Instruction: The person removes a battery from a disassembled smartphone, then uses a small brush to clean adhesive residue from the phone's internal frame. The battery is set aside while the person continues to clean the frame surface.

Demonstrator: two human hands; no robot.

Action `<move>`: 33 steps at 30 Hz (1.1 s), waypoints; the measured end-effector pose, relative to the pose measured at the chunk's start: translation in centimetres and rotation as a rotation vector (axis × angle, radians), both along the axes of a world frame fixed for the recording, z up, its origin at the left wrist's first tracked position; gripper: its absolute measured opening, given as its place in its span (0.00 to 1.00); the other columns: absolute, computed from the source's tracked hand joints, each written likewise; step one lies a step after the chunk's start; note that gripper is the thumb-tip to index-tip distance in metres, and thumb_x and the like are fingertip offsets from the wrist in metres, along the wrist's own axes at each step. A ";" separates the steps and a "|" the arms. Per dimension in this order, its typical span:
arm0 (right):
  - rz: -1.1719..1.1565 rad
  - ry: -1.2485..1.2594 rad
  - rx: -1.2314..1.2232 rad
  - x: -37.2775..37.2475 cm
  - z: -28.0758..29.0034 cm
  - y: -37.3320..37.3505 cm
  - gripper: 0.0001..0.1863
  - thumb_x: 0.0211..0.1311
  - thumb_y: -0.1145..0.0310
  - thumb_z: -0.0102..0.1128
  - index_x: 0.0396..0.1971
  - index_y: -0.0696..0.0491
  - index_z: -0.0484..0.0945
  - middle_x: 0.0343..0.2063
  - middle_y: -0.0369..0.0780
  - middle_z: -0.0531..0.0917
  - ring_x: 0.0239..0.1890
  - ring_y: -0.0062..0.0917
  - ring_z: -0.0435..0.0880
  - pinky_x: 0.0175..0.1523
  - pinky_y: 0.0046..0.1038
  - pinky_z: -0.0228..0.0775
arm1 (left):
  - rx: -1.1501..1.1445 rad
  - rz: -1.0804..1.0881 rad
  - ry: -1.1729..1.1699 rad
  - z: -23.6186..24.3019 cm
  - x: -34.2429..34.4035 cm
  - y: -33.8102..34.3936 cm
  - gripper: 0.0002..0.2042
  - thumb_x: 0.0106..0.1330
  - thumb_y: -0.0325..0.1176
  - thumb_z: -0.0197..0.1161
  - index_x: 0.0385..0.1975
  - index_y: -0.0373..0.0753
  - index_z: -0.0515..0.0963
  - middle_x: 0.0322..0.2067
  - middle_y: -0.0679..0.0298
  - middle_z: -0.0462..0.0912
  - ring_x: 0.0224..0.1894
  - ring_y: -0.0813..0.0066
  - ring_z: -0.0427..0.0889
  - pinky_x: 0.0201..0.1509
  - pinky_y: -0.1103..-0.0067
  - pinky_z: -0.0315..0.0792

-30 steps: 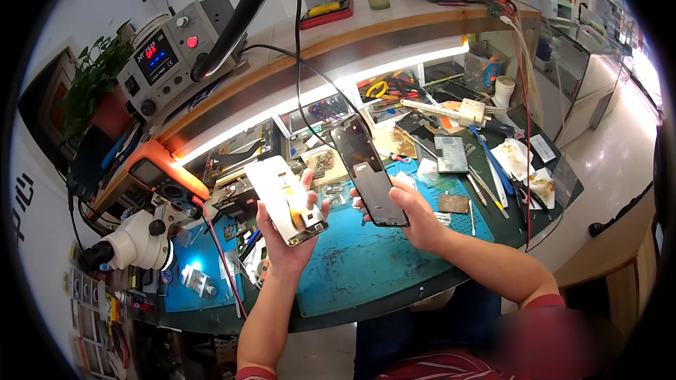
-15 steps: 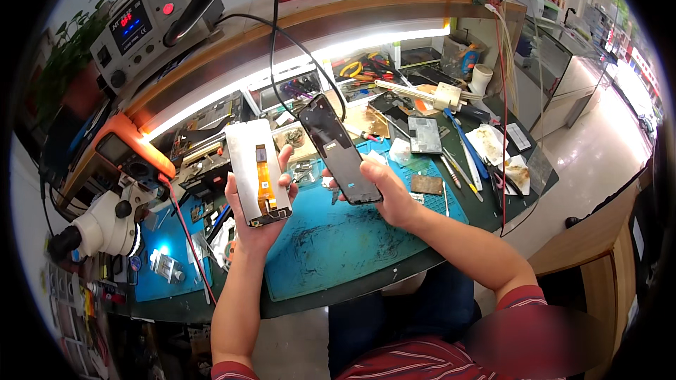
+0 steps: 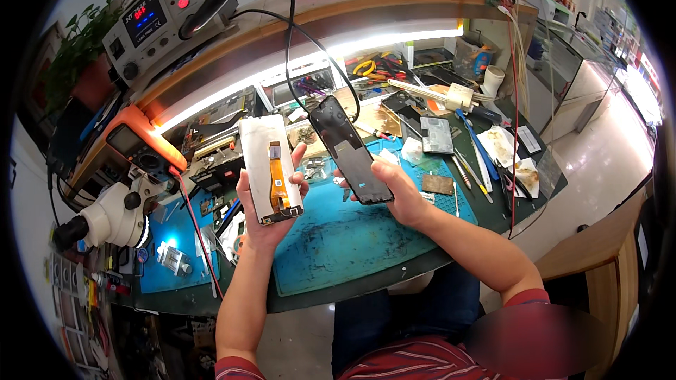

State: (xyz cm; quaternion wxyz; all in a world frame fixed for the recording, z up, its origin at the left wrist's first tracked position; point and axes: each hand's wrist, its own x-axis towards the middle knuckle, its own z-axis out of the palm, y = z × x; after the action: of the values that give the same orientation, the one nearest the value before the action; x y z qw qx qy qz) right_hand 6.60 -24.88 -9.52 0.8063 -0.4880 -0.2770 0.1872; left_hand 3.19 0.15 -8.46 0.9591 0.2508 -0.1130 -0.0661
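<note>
My left hand [image 3: 269, 233] holds a phone display panel [image 3: 256, 151] upright, its silvery-white back toward me. An orange flex cable [image 3: 278, 174] runs down that back to a dark connector strip at the bottom edge. In my right hand [image 3: 403, 195] is a black phone body [image 3: 343, 142], tilted with its top to the left and gripped by its lower right edge. The two parts are held side by side, slightly apart, above a worn blue work mat [image 3: 338, 253]. Most of the fingers on my right hand are hidden behind the phone body.
An orange multimeter [image 3: 137, 142], a white microscope [image 3: 105, 218] and a small clamp fixture [image 3: 174, 260] are at the left. Tweezers, brushes and a grey metal-looking part [image 3: 436, 135] lie to the right. Black cables [image 3: 290, 49] hang behind the phone body, before a lit shelf [image 3: 394, 7].
The whole view has shifted a little, so everything appears slightly farther right. Both hands keep the same grips on the display panel and the phone body.
</note>
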 end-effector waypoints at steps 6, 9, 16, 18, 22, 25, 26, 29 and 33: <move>-0.030 -0.032 -0.053 -0.2 0.5 -0.8 0.30 0.76 0.49 0.47 0.62 0.60 0.72 0.52 0.41 0.80 0.51 0.22 0.79 0.55 0.27 0.74 | 0.000 -0.022 -0.029 0.5 -0.2 -0.3 0.40 0.71 0.61 0.55 0.76 0.46 0.55 0.74 0.46 0.55 0.45 0.65 0.79 0.58 0.69 0.76; -0.127 -0.203 -0.329 -0.9 1.5 -2.9 0.26 0.73 0.56 0.53 0.62 0.58 0.74 0.52 0.40 0.81 0.52 0.22 0.80 0.55 0.27 0.73 | 0.011 -0.007 -0.074 1.0 -0.6 0.3 0.37 0.73 0.61 0.49 0.75 0.44 0.56 0.74 0.46 0.56 0.48 0.63 0.81 0.60 0.64 0.77; -0.266 -1.081 -0.905 -5.1 2.5 -6.1 0.37 0.50 0.53 0.73 0.59 0.55 0.76 0.52 0.45 0.82 0.54 0.39 0.80 0.60 0.39 0.72 | -0.137 -0.100 -0.065 1.2 -0.5 0.9 0.37 0.74 0.59 0.46 0.77 0.43 0.52 0.75 0.46 0.54 0.58 0.57 0.78 0.64 0.59 0.74; -0.229 -1.130 -0.917 -5.6 2.1 -4.6 0.37 0.51 0.52 0.74 0.60 0.53 0.76 0.54 0.43 0.81 0.55 0.37 0.80 0.61 0.38 0.70 | -0.126 -0.114 -0.057 1.1 -0.6 0.9 0.37 0.75 0.58 0.45 0.77 0.43 0.52 0.75 0.46 0.54 0.60 0.56 0.76 0.65 0.58 0.73; -0.254 -1.234 -0.890 -5.7 1.3 -2.3 0.34 0.54 0.54 0.72 0.60 0.51 0.77 0.54 0.41 0.81 0.55 0.37 0.80 0.62 0.39 0.67 | -0.120 -0.125 -0.039 0.9 -1.0 0.9 0.36 0.75 0.57 0.44 0.77 0.43 0.54 0.75 0.46 0.55 0.60 0.55 0.76 0.66 0.57 0.72; -0.304 -1.256 -0.847 -5.3 1.2 -1.7 0.30 0.57 0.57 0.70 0.59 0.52 0.76 0.50 0.41 0.82 0.54 0.35 0.80 0.61 0.39 0.67 | -0.119 -0.138 -0.027 0.7 -0.9 0.8 0.35 0.76 0.57 0.42 0.76 0.42 0.56 0.74 0.45 0.57 0.62 0.51 0.75 0.67 0.55 0.71; -0.334 -1.224 -0.815 -5.1 1.5 -1.4 0.29 0.58 0.59 0.69 0.59 0.51 0.77 0.48 0.41 0.83 0.52 0.34 0.81 0.59 0.38 0.69 | -0.113 -0.134 -0.011 0.6 -0.9 0.7 0.35 0.76 0.57 0.42 0.76 0.42 0.56 0.74 0.45 0.57 0.63 0.50 0.75 0.67 0.54 0.70; -0.331 -0.909 -0.745 -4.9 2.5 0.1 0.24 0.60 0.65 0.66 0.57 0.50 0.77 0.39 0.41 0.84 0.43 0.33 0.84 0.48 0.37 0.74 | -0.080 -0.140 -0.008 0.4 -1.1 0.2 0.34 0.77 0.55 0.35 0.76 0.41 0.57 0.73 0.44 0.60 0.64 0.49 0.75 0.69 0.55 0.69; -0.340 -0.771 -0.718 -4.4 3.4 3.1 0.18 0.62 0.70 0.60 0.53 0.49 0.79 0.27 0.42 0.84 0.26 0.35 0.85 0.33 0.37 0.76 | -0.064 -0.149 0.014 0.0 -0.8 -0.3 0.33 0.78 0.53 0.31 0.75 0.38 0.57 0.71 0.44 0.64 0.62 0.48 0.76 0.69 0.55 0.69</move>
State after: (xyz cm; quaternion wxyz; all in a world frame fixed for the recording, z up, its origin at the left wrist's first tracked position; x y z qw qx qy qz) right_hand 2.16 -21.80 -6.14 0.4481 -0.8034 -0.3882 -0.0553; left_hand 2.40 -0.20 -8.42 0.9599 0.2104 -0.1268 -0.1352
